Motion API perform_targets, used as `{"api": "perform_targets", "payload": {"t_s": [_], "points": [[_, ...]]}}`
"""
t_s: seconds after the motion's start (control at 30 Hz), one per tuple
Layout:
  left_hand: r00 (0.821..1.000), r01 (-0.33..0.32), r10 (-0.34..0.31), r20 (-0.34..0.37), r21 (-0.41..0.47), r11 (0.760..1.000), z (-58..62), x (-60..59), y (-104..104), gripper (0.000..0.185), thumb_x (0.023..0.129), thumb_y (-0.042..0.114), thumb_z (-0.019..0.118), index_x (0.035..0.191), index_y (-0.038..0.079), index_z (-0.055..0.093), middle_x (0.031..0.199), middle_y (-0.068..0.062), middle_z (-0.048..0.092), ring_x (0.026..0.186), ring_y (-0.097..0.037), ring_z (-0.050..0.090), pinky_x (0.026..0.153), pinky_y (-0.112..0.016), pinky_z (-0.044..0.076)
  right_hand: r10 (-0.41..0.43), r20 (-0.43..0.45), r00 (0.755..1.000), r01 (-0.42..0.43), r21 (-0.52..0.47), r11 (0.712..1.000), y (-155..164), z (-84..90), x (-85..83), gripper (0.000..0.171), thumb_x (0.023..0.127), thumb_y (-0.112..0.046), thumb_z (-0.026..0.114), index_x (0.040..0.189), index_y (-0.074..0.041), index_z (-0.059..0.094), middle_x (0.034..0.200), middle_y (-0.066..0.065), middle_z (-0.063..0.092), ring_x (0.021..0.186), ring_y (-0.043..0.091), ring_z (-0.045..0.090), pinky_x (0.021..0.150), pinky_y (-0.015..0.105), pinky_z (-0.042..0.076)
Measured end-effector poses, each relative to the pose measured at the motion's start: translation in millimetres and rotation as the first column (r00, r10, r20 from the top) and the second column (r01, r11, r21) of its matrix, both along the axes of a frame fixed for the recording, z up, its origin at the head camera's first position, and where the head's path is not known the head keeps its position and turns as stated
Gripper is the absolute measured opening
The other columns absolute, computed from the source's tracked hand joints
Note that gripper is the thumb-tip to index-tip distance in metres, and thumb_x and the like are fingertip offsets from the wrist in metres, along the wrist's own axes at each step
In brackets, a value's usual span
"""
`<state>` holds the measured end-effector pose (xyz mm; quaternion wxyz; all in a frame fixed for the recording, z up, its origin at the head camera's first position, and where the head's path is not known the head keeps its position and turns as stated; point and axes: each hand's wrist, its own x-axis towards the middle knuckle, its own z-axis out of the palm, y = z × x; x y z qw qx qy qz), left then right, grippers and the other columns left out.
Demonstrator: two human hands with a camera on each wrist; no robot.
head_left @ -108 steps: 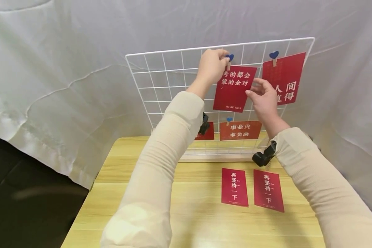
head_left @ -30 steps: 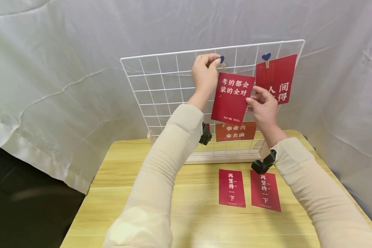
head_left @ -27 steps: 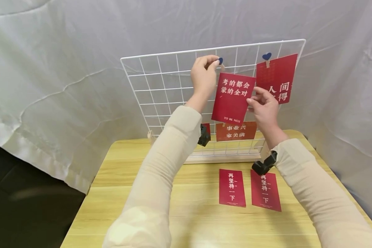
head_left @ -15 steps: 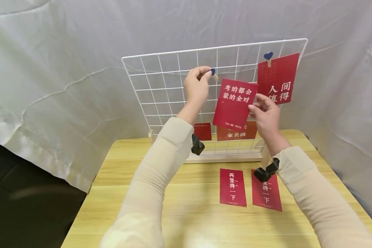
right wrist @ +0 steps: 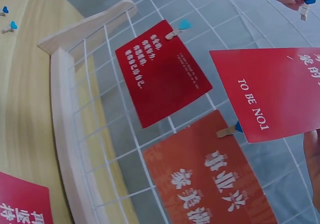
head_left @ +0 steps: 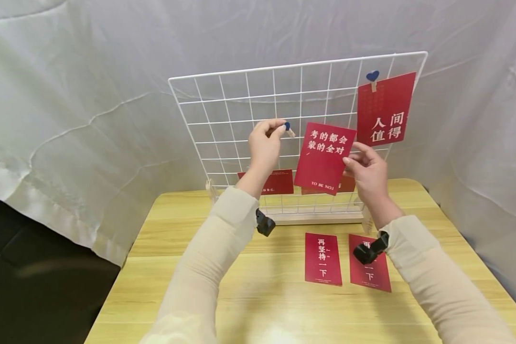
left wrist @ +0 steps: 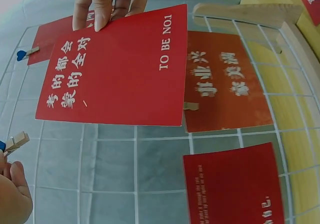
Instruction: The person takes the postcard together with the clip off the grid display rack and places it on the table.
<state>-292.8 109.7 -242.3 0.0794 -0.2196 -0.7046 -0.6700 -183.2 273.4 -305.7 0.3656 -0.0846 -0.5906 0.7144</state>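
You have a red card (head_left: 325,158) off the white wire grid (head_left: 223,114): your right hand (head_left: 368,172) pinches its right edge, holding it just in front of the grid's lower middle, while your left hand (head_left: 264,145) pinches a small heart-topped wooden clip (head_left: 287,128) just left of the card's top corner, apart from it. By my reading you're mid-removal or repositioning. Next, I'd judge, card and clip each need a spot, perhaps beside the two red cards (head_left: 323,258) lying flat before the grid's base.

Pale wooden table (head_left: 189,286), creased white cloth backdrop (head_left: 90,95) behind (dark gap lower left).
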Motion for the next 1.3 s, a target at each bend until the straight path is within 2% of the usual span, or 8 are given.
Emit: {"api": "perform_targets", "payload": {"t_s": [0.27,0.43,0.63,0.83,1.0,1.17,1.3], "points": [[0.999,-0.018,0.017,0.046,0.009,1.0,-22.8,2.1,-16,0.011,0.081,0.005,0.058,0.09,0.003,0.064,0.085,-0.004,0.052,0.075,-0.011,0.049,0.062,-0.015,0.041,0.021,0.081,0.996,-0.024,0.03,0.999,-6,-14.8,3.3,0.032,0.077,0.001,0.061,0.108,-0.008,0.058,0.075,0.001,0.054,0.06,0.007,0.055,0.055,0.02,0.049],[0.996,-0.037,0.036,0.076,0.014,0.999,-39.3,-0.2,-25,0.011,0.081,0.004,0.059,0.09,0.001,0.064,0.086,-0.004,0.053,0.079,-0.012,0.051,0.068,-0.017,0.043,0.051,0.058,0.997,-0.051,-0.009,0.999,-8,-24.2,3.4,0.029,0.077,0.004,0.06,0.101,-0.012,0.062,0.073,0.001,0.055,0.057,0.008,0.056,0.053,0.022,0.05],[0.986,-0.043,0.033,0.161,0.058,0.997,-62.1,0.7,-37,0.012,0.081,0.002,0.058,0.09,-0.002,0.063,0.088,-0.006,0.052,0.08,-0.013,0.05,0.071,-0.018,0.044,0.084,0.056,0.995,-0.084,-0.003,0.996,-16,-37.8,1.2,0.03,0.077,0.006,0.059,0.095,-0.018,0.063,0.072,-0.001,0.056,0.059,0.007,0.055,0.053,0.02,0.049],[0.976,-0.044,0.03,0.215,0.057,0.997,-86.6,6.0,-49,0.013,0.081,0.002,0.057,0.092,-0.002,0.063,0.091,-0.007,0.054,0.075,-0.011,0.049,0.065,-0.017,0.043,0.094,0.128,0.987,-0.097,0.021,0.995,-26,-54.9,0.7,0.032,0.078,0.006,0.058,0.095,-0.022,0.061,0.073,-0.004,0.055,0.063,0.006,0.054,0.055,0.021,0.049],[0.972,-0.069,0.062,0.226,0.024,0.997,-103.2,10.1,-60,0.012,0.081,0.003,0.058,0.09,-0.001,0.063,0.09,-0.006,0.053,0.078,-0.012,0.049,0.068,-0.02,0.044,0.097,0.169,0.981,-0.103,0.027,0.994,-32,-68.1,-0.1,0.027,0.078,0.001,0.06,0.102,-0.014,0.06,0.076,0.002,0.055,0.065,0.007,0.054,0.057,0.025,0.051],[0.962,-0.077,0.074,0.263,0.0,0.997,-118.7,16.4,-73,0.012,0.081,0.005,0.058,0.091,0.0,0.063,0.091,-0.007,0.053,0.082,-0.014,0.05,0.073,-0.023,0.044,0.069,0.259,0.963,-0.095,0.091,0.991,-37,-80.2,1.6,0.034,0.08,-0.003,0.059,0.114,-0.002,0.052,0.077,0.0,0.054,0.066,0.006,0.054,0.059,0.026,0.051],[0.95,-0.08,0.071,0.303,0.017,0.997,-131.3,22.8,-81,0.013,0.081,0.003,0.057,0.092,-0.002,0.062,0.092,-0.01,0.055,0.081,-0.015,0.051,0.073,-0.024,0.045,0.094,0.292,0.952,-0.121,0.076,0.99,-43,-90.6,4.0,0.038,0.082,-0.002,0.057,0.118,0.003,0.047,0.075,-0.004,0.054,0.065,0.006,0.054,0.06,0.026,0.05]]}}
